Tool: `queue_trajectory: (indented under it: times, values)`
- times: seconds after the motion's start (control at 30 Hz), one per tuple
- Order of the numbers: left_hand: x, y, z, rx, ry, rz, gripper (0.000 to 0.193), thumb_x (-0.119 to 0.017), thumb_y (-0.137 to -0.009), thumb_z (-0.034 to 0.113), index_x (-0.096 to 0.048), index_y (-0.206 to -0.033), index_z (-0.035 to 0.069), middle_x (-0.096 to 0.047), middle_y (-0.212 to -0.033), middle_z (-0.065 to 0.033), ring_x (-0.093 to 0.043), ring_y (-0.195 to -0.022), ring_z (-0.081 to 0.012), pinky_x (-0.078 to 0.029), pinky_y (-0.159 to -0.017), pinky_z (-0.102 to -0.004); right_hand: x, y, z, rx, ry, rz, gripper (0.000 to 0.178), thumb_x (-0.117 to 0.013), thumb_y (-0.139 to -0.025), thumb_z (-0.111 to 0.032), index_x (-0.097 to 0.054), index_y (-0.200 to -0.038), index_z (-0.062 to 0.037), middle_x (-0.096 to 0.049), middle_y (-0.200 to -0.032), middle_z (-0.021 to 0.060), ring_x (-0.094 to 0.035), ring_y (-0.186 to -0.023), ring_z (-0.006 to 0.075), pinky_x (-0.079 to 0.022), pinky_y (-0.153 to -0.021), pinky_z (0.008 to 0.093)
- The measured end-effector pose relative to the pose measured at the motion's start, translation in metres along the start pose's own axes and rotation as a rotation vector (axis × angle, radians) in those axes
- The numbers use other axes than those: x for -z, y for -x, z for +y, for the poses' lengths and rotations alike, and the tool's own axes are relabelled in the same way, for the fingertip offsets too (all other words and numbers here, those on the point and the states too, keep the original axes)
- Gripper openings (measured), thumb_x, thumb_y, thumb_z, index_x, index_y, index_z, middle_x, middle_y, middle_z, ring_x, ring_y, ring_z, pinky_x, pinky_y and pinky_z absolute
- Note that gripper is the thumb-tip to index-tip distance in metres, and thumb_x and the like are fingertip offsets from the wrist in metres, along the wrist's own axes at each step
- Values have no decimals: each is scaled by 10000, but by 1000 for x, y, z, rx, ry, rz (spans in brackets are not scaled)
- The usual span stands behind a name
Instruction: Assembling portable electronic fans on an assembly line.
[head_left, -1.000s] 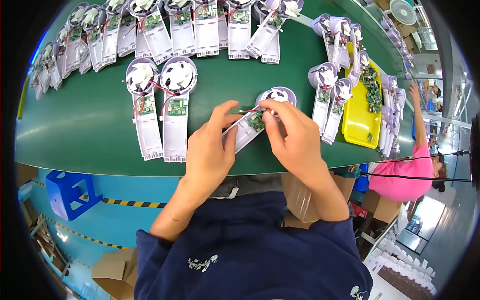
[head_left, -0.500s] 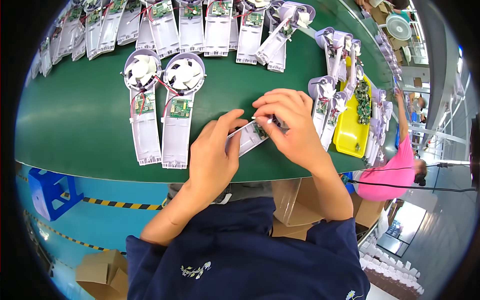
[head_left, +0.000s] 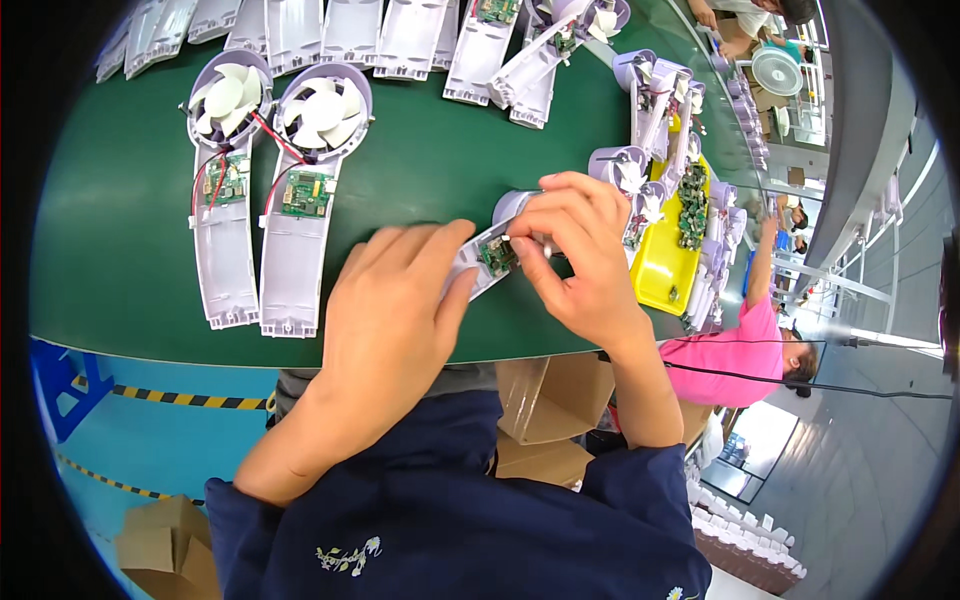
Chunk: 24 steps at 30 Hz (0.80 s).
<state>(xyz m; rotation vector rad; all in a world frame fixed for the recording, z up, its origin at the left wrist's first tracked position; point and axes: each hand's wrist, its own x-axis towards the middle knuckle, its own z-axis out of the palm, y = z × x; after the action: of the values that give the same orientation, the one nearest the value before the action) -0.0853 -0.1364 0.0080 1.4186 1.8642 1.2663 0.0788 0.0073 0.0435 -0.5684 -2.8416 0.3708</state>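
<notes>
Right hand [head_left: 585, 265]: thumb and forefinger nearly meet above the circuit board [head_left: 496, 255], catch unclear! Left hand [head_left: 395, 300]: digits apart beside the pale casing [head_left: 466, 268], grip unclear!

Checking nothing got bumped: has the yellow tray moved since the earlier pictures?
No. Judged against the near edge of the green table, the yellow tray lies in the same place; the whole view has shifted.

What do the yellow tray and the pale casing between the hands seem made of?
The yellow tray looks like slightly glossy plastic, judging by its even colour and rounded rim. The pale casing is probably satin moulded plastic: thin, smooth walls.
</notes>
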Motion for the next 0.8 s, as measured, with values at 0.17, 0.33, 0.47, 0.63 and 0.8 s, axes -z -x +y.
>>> queue_trajectory:
  times: [0.17, 0.33, 0.47, 0.63, 0.8]
  values:
    - [-13, -13, -3, -143, 127, 107, 220, -791, -814, 44, -736, -1027, 40, -656, -959, -105, -620, -907, -314, -511, -782, -409, 7, 4, -8, -70, 0, 22, 154, -758, -816, -50, -670, -933, -99, -584, -1318, 99, -491, -1281, 365, -346, -1068, 474]
    - [-24, -20, -9, -82, 162, 11, 106, -776, -850, 70, -723, -934, 35, -631, -896, -79, -598, -890, -282, -471, -784, -399, 2, 9, -3, -71, -68, 10, 175, -765, -812, -21, -657, -934, -85, -573, -1331, 117, -490, -1284, 371, -350, -1075, 467]
    - [-17, -24, -6, -34, 226, -80, 71, -736, -893, 83, -708, -929, 28, -626, -887, -76, -595, -894, -271, -450, -833, -392, -2, 12, 0, -46, -128, 51, 208, -780, -779, -24, -664, -935, -96, -576, -1324, 105, -507, -1266, 356, -366, -1060, 459]
    - [-13, -25, -5, 12, 230, -196, 109, -659, -967, 136, -663, -953, 28, -617, -901, -71, -585, -882, -245, -403, -899, -372, -9, 13, 8, 140, -6, 179, 278, -789, -694, -15, -709, -941, -116, -665, -1164, 39, -619, -1092, 263, -436, -925, 433]
    - [-14, -25, -9, 16, 228, -207, 125, -666, -968, 156, -651, -992, 34, -619, -926, -77, -588, -892, -252, -393, -909, -373, -18, 13, 12, 176, -6, 241, 287, -798, -677, -2, -728, -938, -95, -686, -982, 30, -647, -997, 259, -460, -866, 415]
